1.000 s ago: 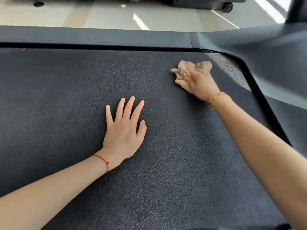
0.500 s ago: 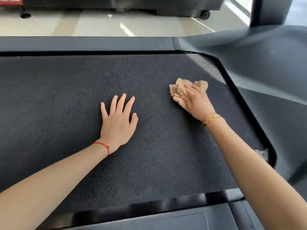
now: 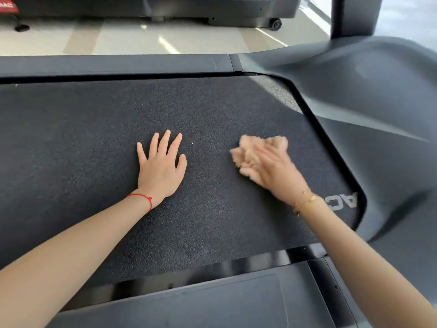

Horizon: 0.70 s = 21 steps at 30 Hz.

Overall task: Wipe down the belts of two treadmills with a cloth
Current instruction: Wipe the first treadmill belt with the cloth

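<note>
The black textured treadmill belt [image 3: 94, 138] fills most of the head view. My left hand [image 3: 160, 169] lies flat on the middle of the belt, fingers spread, with a red string at the wrist. My right hand [image 3: 279, 176], blurred by motion, holds a bunched tan cloth [image 3: 248, 152] down on the belt's right part. The cloth sticks out past the fingers to the left and far side. White lettering shows on the belt behind my right wrist.
A dark side rail [image 3: 189, 304] runs along the near edge and another [image 3: 113, 65] along the far edge. The grey motor cover [image 3: 378, 102] and an upright post [image 3: 354, 15] rise at the right. A second treadmill base [image 3: 212, 10] stands across the pale floor.
My right hand has dragged the cloth from the far right corner of the belt toward me. The left hand has stayed flat in place while the view has shifted back.
</note>
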{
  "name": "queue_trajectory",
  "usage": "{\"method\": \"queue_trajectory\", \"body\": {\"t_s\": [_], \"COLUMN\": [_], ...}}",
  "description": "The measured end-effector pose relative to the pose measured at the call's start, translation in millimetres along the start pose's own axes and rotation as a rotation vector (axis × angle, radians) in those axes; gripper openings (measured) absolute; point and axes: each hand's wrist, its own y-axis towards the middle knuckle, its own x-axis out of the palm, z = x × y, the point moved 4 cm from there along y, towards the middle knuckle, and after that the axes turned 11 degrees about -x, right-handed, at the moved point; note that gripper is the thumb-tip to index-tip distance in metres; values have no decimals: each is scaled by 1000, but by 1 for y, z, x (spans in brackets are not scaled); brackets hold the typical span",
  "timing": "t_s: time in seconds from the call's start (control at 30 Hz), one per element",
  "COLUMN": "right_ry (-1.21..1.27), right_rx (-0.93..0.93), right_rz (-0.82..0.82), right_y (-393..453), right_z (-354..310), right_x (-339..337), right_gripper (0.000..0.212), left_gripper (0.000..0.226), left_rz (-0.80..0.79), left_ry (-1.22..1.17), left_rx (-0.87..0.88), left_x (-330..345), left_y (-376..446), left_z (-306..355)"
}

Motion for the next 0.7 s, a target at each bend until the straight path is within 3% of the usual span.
{"method": "queue_trajectory", "body": {"t_s": [0.13,0.23,0.4,0.47,0.57,0.7], "right_ry": [-92,-4,55,83,1,-111], "right_rx": [242,64,-103,-71,-14,289], "right_rz": [92,102,-3,-70,16,66], "right_y": [-12,0,-30,-42,-45,-65], "right_z": [29,-34,-118,-114,-87,-38], "right_x": [-16,-16,25,32,15,-12], "right_gripper": [63,41,43,47,45,68], "left_gripper": [57,57,56,56,55,57], "left_rz": [6,4,6,2,3,-12], "left_ry": [-9,-17,-21,-20,-27,-21], "left_rx": [-2,-2,2,9,13,14], "left_x": [-1,0,-1,-2,-3,-4], "left_y": [0,0,-1,-2,-4,-5], "left_z": [1,2,3,2,1,3]}}
